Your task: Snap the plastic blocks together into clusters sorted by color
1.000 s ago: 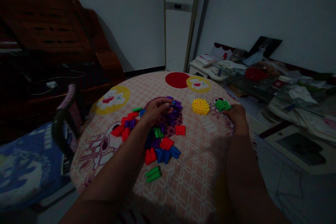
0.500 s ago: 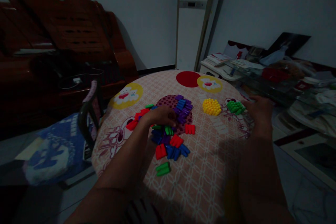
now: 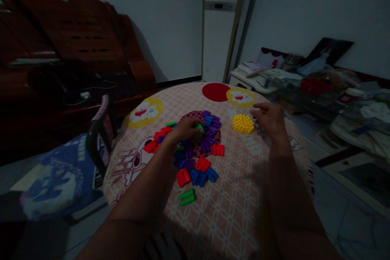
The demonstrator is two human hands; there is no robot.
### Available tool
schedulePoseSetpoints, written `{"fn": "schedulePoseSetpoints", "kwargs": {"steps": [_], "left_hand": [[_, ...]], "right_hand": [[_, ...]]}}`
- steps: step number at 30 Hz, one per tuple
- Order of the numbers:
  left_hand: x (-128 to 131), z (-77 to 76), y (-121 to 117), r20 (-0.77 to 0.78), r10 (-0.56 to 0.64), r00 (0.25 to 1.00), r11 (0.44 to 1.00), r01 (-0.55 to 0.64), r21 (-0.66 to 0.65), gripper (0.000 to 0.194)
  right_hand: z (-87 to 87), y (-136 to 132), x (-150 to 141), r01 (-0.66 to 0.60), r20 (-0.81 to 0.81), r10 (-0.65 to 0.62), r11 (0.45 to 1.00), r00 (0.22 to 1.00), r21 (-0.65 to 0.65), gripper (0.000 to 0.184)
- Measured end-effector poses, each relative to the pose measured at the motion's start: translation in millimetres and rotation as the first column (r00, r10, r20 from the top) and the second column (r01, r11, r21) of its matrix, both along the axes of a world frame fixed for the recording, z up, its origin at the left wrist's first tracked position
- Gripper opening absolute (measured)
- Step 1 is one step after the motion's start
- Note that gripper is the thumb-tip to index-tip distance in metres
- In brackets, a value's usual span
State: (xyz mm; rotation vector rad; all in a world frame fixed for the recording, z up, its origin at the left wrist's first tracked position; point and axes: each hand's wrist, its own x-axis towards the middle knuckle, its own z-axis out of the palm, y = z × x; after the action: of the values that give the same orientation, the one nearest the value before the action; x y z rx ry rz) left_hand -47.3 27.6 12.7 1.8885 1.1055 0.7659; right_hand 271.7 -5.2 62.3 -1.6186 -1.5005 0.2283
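Observation:
My left hand (image 3: 189,128) is over the mixed pile, its fingers closed on a green plastic block (image 3: 199,130). Around it lie purple blocks (image 3: 213,130), a blue block (image 3: 209,120) and red blocks (image 3: 163,132). Nearer to me are more red blocks (image 3: 202,164), dark blue blocks (image 3: 199,177) and a lone green block (image 3: 187,197). My right hand (image 3: 269,118) hovers at the right, fingers stretched apart, beside a tight cluster of yellow blocks (image 3: 243,124). That hand covers the spot where the green cluster stood, so the cluster is hidden.
A patterned cloth covers the round table (image 3: 231,211). On the left are a chair (image 3: 99,142) with a blue cushion and a carved wooden sofa (image 3: 76,36). Against the right wall, a glass-topped stand (image 3: 292,85) holds papers and clutter. A tall white cabinet (image 3: 221,40) rises behind.
My right hand has moved left from the green cluster's far side and now covers it. My left hand has lifted a little and now shows a green block at its fingertips.

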Motion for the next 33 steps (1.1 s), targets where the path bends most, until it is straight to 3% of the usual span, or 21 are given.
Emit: {"fn": "schedulePoseSetpoints", "kwargs": {"steps": [4,8,12,18,22,24,26,30,33], "left_hand": [[13,-2.0,-6,0.403,0.047,0.914,0.969,0.057,-0.242,0.036],[29,1.4,-17,0.544,0.096,0.834,0.949,0.089,-0.303,0.035],[39,-1.1,-19,0.56,0.11,0.821,0.965,0.046,-0.258,0.033],[44,-8.1,-15,0.536,0.05,0.843,0.974,0.077,-0.212,0.041],[42,-8.2,-15,0.55,0.045,0.834,0.972,0.089,-0.216,0.044],[40,-7.3,-15,0.544,0.05,0.838,0.973,0.083,-0.217,0.045],[39,-6.3,-15,0.534,0.055,0.843,0.972,0.077,-0.221,0.044],[38,-5.9,-14,0.517,0.044,0.855,0.967,0.095,-0.238,0.04],[39,-7.6,-13,0.506,0.038,0.862,0.964,0.101,-0.244,0.039]], "right_hand": [[-10.3,-1,-48,-0.317,-0.25,0.277,0.939,0.928,-0.133,0.033],[-22.3,-3,-84,-0.499,-0.38,0.4,0.84,0.834,-0.213,0.031],[-29.1,-4,-97,-0.552,-0.457,0.42,0.809,0.784,-0.203,0.032],[-22.4,-2,-87,-0.493,-0.463,0.356,0.842,0.812,-0.219,0.022],[-8.1,0,-53,-0.356,-0.421,0.236,0.905,0.876,-0.234,0.014],[-1.4,-1,-23,-0.185,-0.361,0.098,0.959,0.928,-0.214,0.013],[2.5,-5,12,0.039,-0.272,-0.095,0.978,0.957,-0.203,0.012],[-0.4,-18,82,0.397,0.034,-0.398,0.899,0.917,-0.183,0.015],[-9.4,-25,112,0.543,0.294,-0.476,0.811,0.829,-0.216,0.018]]}}
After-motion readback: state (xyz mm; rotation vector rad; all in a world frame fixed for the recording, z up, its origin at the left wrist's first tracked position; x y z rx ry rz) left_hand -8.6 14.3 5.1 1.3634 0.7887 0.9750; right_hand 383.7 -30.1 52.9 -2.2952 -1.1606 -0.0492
